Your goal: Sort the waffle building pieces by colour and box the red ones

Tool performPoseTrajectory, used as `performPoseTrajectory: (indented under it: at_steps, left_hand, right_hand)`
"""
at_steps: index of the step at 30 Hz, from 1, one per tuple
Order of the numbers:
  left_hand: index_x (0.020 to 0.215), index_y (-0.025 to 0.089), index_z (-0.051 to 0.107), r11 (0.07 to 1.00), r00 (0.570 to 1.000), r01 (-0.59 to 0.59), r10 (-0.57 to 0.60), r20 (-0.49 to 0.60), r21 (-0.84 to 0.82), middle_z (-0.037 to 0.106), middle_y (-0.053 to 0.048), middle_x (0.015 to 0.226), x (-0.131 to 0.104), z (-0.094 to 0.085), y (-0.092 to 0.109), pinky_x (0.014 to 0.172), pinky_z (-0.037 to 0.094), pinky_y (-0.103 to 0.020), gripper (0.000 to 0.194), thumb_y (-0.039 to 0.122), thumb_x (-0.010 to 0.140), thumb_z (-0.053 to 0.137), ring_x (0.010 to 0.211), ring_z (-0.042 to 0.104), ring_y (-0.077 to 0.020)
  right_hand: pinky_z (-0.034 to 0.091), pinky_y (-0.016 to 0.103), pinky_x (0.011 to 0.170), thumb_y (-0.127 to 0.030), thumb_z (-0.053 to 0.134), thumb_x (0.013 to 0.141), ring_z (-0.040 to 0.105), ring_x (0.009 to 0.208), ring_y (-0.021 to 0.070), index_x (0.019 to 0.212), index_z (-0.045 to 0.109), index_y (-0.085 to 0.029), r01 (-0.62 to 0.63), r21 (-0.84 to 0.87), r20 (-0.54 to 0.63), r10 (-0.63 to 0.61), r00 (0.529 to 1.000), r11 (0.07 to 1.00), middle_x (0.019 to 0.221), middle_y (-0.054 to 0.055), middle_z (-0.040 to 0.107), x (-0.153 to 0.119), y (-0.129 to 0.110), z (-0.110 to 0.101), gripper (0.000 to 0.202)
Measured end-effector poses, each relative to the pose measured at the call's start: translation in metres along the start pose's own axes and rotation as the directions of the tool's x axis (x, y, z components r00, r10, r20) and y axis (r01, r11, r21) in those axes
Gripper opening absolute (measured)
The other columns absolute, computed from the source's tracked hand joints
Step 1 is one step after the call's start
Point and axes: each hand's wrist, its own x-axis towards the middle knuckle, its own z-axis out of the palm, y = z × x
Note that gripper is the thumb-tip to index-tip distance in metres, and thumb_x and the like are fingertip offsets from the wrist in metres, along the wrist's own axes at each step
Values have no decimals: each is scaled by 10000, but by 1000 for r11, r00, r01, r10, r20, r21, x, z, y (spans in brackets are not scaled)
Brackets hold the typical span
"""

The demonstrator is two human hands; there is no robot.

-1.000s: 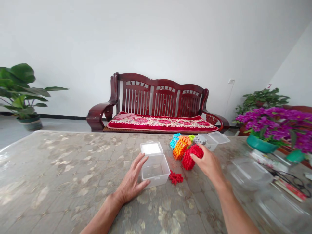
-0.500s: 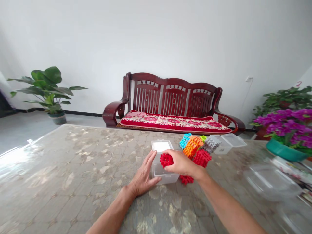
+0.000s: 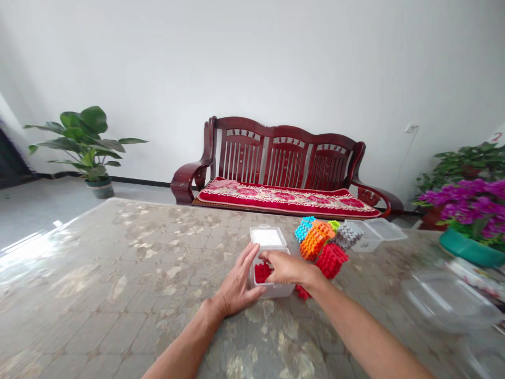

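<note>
A clear plastic box [image 3: 281, 290] with its lid [image 3: 268, 237] folded open stands on the table. My left hand [image 3: 239, 281] rests against the box's left side, fingers apart. Inside the box, my right hand [image 3: 286, 267] has its fingers on a red block piece [image 3: 262, 272], which sits low between the walls. Just right of the box lie orange blocks [image 3: 315, 239], blue blocks [image 3: 304, 228], grey blocks [image 3: 347, 235] and red blocks [image 3: 331, 260]. Another red piece [image 3: 303, 292] is partly hidden behind the box and my right forearm.
A second clear box [image 3: 369, 239] with an open lid stands behind the blocks. Clear containers [image 3: 453, 300] lie on the right of the patterned table [image 3: 118, 273], near purple flowers in a teal pot [image 3: 471, 247]. A wooden bench [image 3: 282, 158] stands beyond.
My right hand has lowered the red piece from above the box's opening into the box. My left hand remains at the box's side. The whole view has shifted slightly.
</note>
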Motion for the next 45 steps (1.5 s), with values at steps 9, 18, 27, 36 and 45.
performPoseTrajectory:
  at_steps: [9, 18, 27, 36, 45]
  left_hand:
    - [1537, 220, 73, 1000, 1000, 11, -11, -4, -14, 187, -160, 1569, 1, -2, 5, 1159, 250, -528, 908, 568, 840, 539, 1444, 193, -332]
    - [1535, 249, 45, 1000, 1000, 0, 0, -2, 6, 190, -155, 1567, 0, 0, 1, 1153, 262, -533, 885, 541, 857, 533, 1438, 202, -339]
    - [1533, 259, 59, 999, 1000, -29, 29, 2, 21, 181, -148, 1572, 1, -3, 3, 1157, 251, -532, 832, 530, 880, 497, 1443, 192, -336]
    - [1529, 264, 89, 999, 999, -32, 32, 3, 16, 179, -135, 1575, 1, -3, 3, 1160, 251, -513, 815, 550, 878, 487, 1445, 193, -321]
    - [1530, 246, 126, 999, 999, -36, 36, -11, 18, 207, -143, 1567, 1, -2, 3, 1158, 261, -503, 810, 539, 874, 501, 1437, 217, -324]
  right_hand:
    - [477, 271, 793, -173, 566, 729, 662, 992, 238, 1080, 696, -217, -100, -141, -5, 100, 995, 985, 1069, 69, 722, -2, -6, -3, 378]
    - [489, 278, 844, -253, 520, 822, 664, 929, 177, 1096, 659, -222, -132, 161, -562, 200, 802, 978, 1068, 39, 715, -51, 17, -22, 309]
    - [455, 367, 835, -443, 513, 844, 615, 1047, 284, 1169, 592, -200, -701, -28, -711, 478, 515, 713, 1139, 118, 665, -111, 74, -56, 413]
    - [458, 421, 792, -567, 478, 824, 628, 1030, 349, 1165, 548, -177, -784, -150, -536, 617, 576, 602, 1074, 177, 679, -94, 70, -54, 523]
    - [458, 407, 781, -463, 543, 782, 633, 1008, 333, 1176, 536, -181, -787, -171, -525, 621, 582, 592, 1071, 168, 677, -87, 80, -54, 484]
